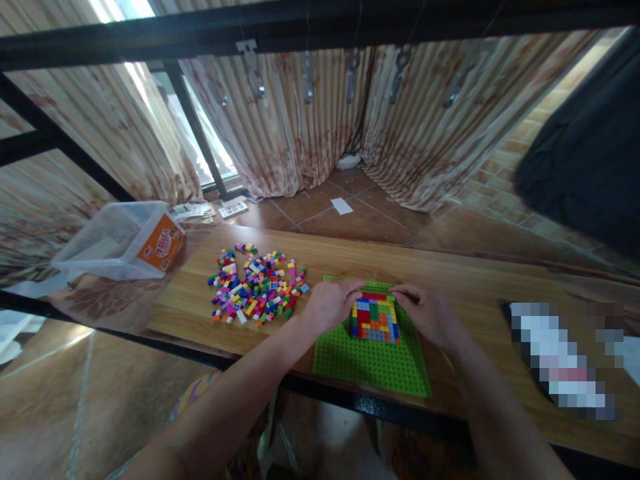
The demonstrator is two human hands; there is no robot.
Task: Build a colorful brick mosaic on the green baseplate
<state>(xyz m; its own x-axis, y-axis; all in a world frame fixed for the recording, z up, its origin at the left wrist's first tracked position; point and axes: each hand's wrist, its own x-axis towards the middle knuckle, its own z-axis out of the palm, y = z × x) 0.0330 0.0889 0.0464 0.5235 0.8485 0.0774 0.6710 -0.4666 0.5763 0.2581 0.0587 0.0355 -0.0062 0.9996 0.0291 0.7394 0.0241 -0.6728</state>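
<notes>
A green studded baseplate (373,369) lies on the wooden table. On its upper part sits a rectangular patch of toy building bricks (376,319) in red, blue, yellow, orange, green and grey, with a red row along its far side. My left hand (330,303) is at the far left corner of this patch, its fingers closed together. At the far right corner, my right hand (425,312) has its thumb and fingertips pinched close to the bricks. Whether either pinch holds a small brick cannot be made out, as the fingers cover it.
Many loose coloured bricks (257,287) lie piled left of the baseplate. A clear plastic box (117,240) with an orange label stands at the table's left end. To the right lies a dark-edged object (555,360), blurred by pixels. A black metal bar (310,30) crosses above.
</notes>
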